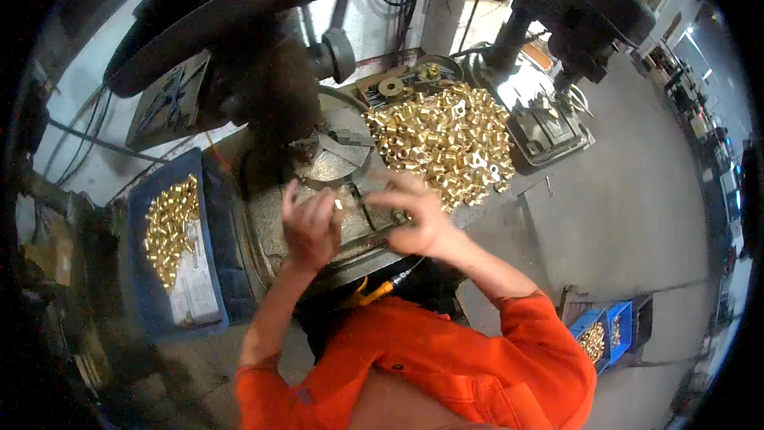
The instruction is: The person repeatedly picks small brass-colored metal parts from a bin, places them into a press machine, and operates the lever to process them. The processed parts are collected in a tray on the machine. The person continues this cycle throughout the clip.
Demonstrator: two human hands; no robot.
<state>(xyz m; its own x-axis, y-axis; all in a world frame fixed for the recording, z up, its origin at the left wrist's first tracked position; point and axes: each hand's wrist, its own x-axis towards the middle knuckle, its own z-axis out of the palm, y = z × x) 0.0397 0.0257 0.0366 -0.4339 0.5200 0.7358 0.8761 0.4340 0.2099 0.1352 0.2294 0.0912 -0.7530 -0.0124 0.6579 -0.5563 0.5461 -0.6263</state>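
Observation:
My left hand (310,227) is raised just in front of the round chuck (338,151) on the drill press table. Its fingers curl inward, and a small bright piece (339,204) shows at their tips, too blurred to name. To its right, my right hand (418,219) hovers over the table's front edge with thumb and fingers apart, slightly smeared by motion. No part shows in its grasp. Just beyond that hand lies a large heap of brass fittings (446,139).
A dark drill press head (270,80) overhangs the chuck. At left stands a blue bin (219,299) holding brass fittings and a paper sheet. A second machine's base (549,131) stands behind the heap. Blue bins (621,322) sit low at right. A yellow-handled tool (374,293) lies by my waist.

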